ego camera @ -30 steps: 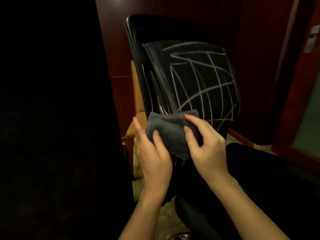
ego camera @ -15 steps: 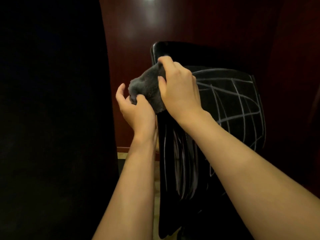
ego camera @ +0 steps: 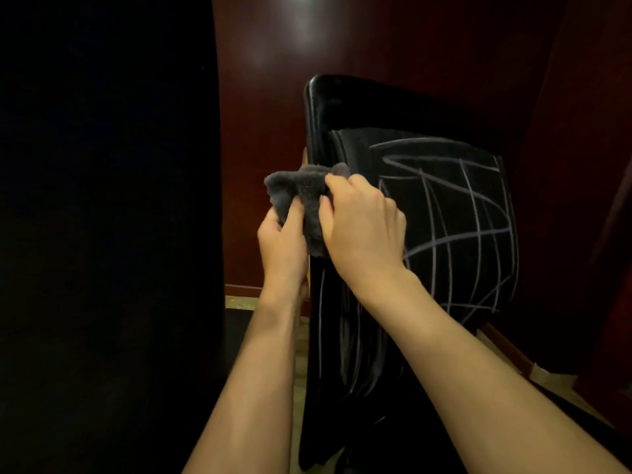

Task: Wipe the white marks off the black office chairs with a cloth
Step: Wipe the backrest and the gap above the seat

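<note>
I grip the grey cloth [ego camera: 301, 200] in my left hand [ego camera: 282, 242] and right hand [ego camera: 362, 230] against the black office chair's [ego camera: 393, 336] left edge, its white marks [ego camera: 455, 234] nearly all unwiped.

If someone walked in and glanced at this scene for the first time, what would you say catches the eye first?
The white scribbled lines criss-crossing the black office chair backrest, right of centre, stand out most against the dark room. Next come the two bare hands at centre: the left hand and right hand both grip a grey cloth at the backrest's left edge.
</note>
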Tool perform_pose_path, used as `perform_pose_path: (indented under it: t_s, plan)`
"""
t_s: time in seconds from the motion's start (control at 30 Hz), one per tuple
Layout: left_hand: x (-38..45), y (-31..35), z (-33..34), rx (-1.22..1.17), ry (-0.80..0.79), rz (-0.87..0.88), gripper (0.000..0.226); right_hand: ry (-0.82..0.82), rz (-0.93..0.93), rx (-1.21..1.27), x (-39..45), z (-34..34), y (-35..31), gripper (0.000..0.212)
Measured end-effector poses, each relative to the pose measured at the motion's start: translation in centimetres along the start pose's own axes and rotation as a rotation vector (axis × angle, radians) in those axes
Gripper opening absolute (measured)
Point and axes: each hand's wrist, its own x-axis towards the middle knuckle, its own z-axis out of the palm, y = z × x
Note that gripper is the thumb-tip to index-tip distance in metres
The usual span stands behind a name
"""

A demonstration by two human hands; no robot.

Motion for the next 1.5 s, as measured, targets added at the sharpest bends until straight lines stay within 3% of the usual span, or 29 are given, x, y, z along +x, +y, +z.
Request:
perform_pose_path:
  t_s: [0.33, 0.53, 0.7, 0.83, 1.03, 1.33, 1.5]
  plan:
    - [-3.5, -1.0, -2.0, 0.003, -0.012, 0.088, 0.019, -0.078, 0.047, 0.088, -4.3, -0.8, -1.0, 0.032]
    - [-6.1, -0.4, -3.0, -0.014, 0.026, 0.108, 0.018, -0.152, 0.057, 0.013, -5.8, -3.4, -2.5, 0.038]
    - [-9.8, -1.2, -5.6, 0.109, 0.034, 0.063, 0.032, -0.019, 0.115, 0.113, -11.1, -2.8, -3.0, 0.033]
    - [-13.2, -1.9, -7.7, 0.196, -0.025, 0.039, 0.027, 0.051, 0.171, 0.203, -15.4, -2.0, -3.1, 0.035]
    - [-12.7, 0.5, -7.5, 0.292, -0.148, 0.164, 0.035, 0.212, 0.171, 0.317, -12.0, -4.0, -3.2, 0.028]
    - [-14.2, -0.6, -8.7, 0.322, -0.156, 0.175, 0.023, 0.051, 0.15, 0.305, -17.4, -1.7, -2.2, 0.034]
    - [-16.5, -2.1, -9.9, 0.366, -0.135, 0.146, 0.028, -0.038, 0.195, 0.241, -20.3, -1.1, -2.0, 0.034]
